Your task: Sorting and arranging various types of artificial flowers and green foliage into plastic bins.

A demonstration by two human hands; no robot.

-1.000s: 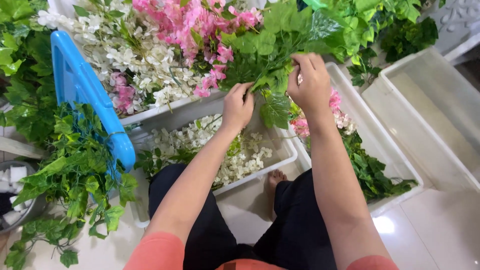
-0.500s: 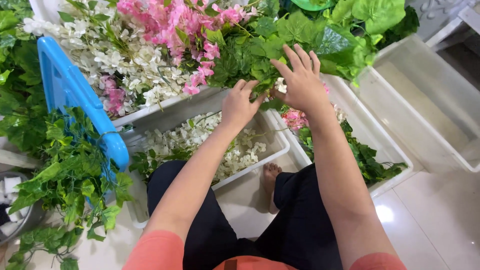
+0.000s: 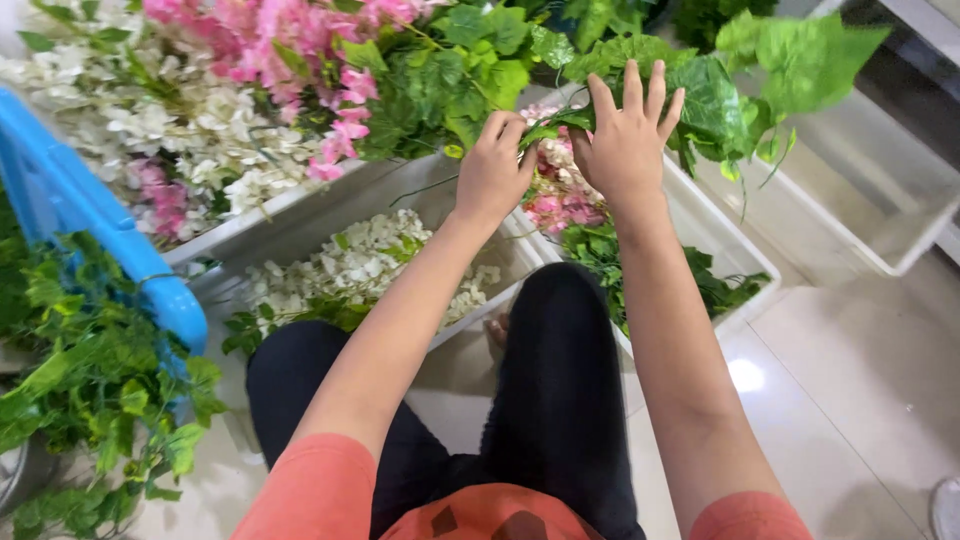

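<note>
head view: left hand (image 3: 493, 172) pinching closed on leafy green vine (image 3: 700, 85), right hand (image 3: 625, 140) fingers spread, open, pressing against same vine. hanging above white bin (image 3: 700, 215) of pink blossoms (image 3: 555, 205). looking light, floppy, soft; likely best gripping at stem, not leaves. blue basket (image 3: 70, 215) sitting far left.
</note>
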